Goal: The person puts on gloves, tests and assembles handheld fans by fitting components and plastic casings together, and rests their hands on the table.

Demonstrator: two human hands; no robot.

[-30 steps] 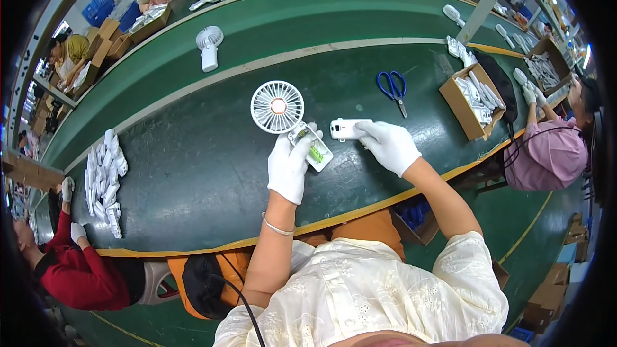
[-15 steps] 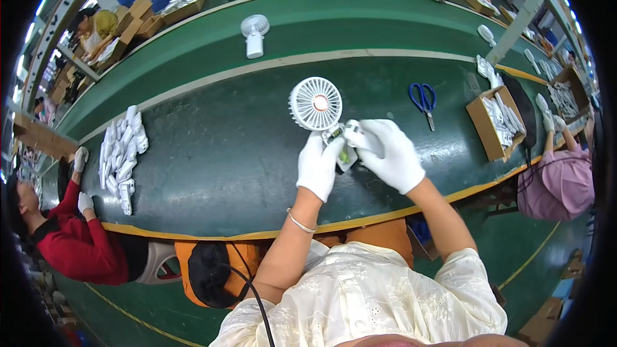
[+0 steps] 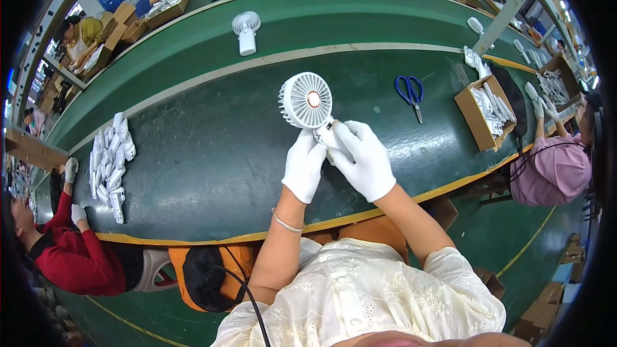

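Note:
A white handheld fan (image 3: 307, 100) with a round grille and a copper-coloured centre is held above the green worktable. Gloved in white, my left hand (image 3: 304, 166) is closed round the lower left of its handle. My right hand (image 3: 364, 162), also gloved, grips the white handle piece (image 3: 326, 133) from the right, fingers pressed along it. A small dark spot shows on the handle just below the fan head. Most of the handle is hidden by my gloves, so I cannot tell whether its two halves sit flush.
Blue-handled scissors (image 3: 411, 95) lie to the right, before a cardboard box (image 3: 483, 119) of white parts. White handle parts (image 3: 112, 160) are heaped at the left. Another fan (image 3: 247, 33) lies on the green belt (image 3: 360, 22) beyond. Co-workers sit on both sides and across.
My right hand has brought the white piece from beside the handle onto it, covering the green inside that showed before. The whole view has shifted slightly.

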